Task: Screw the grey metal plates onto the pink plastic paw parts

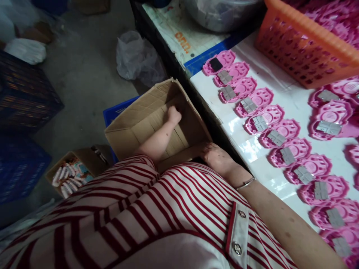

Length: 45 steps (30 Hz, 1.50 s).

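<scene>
A cardboard box (134, 140) stands open and tilted in front of my lap, beside the table's edge. My left hand (174, 115) reaches inside it near the right wall, its fingers curled closed. Whatever those fingers hold, if anything, is hidden. At the box's near right corner my right hand (215, 156) is closed over the rim, with the fingertips partly out of sight. To the right of that hand, a row of pink plastic shells (290, 151) lies on the white table; most carry a grey block, and the farthest one carries a black block.
An orange basket (305, 45) of pink parts stands on the table (246, 50), near a metal bowl (221, 15). A blue crate (108, 116) shows behind the box. Plastic bags (137, 56), a small carton of parts (94, 160) and dark blue crates (22, 160) stand on the floor.
</scene>
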Each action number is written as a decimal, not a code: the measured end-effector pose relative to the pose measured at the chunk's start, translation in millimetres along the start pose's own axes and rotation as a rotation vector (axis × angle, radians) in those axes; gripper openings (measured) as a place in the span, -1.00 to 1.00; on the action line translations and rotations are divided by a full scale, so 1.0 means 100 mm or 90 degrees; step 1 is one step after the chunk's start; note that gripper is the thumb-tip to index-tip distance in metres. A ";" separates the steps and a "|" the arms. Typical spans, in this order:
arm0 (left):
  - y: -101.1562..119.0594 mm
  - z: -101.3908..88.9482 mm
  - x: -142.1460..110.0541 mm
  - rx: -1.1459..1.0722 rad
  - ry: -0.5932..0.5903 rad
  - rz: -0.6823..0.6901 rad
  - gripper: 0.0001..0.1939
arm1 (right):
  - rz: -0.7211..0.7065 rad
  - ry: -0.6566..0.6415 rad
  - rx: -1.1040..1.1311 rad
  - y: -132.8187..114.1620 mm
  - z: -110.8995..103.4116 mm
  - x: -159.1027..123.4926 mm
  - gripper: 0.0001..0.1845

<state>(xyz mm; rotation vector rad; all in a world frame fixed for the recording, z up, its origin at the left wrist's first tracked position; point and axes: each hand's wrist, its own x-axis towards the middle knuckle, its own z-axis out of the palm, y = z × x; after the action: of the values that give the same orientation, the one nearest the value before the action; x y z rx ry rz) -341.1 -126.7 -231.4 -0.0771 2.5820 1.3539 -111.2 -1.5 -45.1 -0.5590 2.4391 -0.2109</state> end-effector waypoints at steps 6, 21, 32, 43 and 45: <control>-0.24 -0.30 -0.28 0.142 -0.181 0.054 -0.65 | -0.001 -0.001 -0.005 0.01 0.01 0.01 -0.78; -0.33 -0.16 -0.38 0.288 -0.293 0.076 -0.65 | 0.017 0.044 -0.070 -0.01 0.07 0.08 -0.78; -0.33 -0.79 -0.20 0.093 -0.198 0.047 -0.66 | 0.014 0.140 -0.055 0.06 -0.18 0.62 -0.69; 0.37 -1.28 -0.26 -0.312 -0.116 0.019 -0.78 | 0.165 0.319 0.336 0.13 -0.33 0.88 -0.63; 0.58 -1.17 -0.46 -0.389 -0.179 0.026 -0.70 | 0.214 0.378 0.457 0.13 -0.38 0.81 -0.62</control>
<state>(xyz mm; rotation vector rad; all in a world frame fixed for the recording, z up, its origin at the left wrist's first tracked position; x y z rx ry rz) -325.5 -191.9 -110.1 0.0630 1.8824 1.9591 -197.0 -24.6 -62.0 0.2735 2.6898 -1.1824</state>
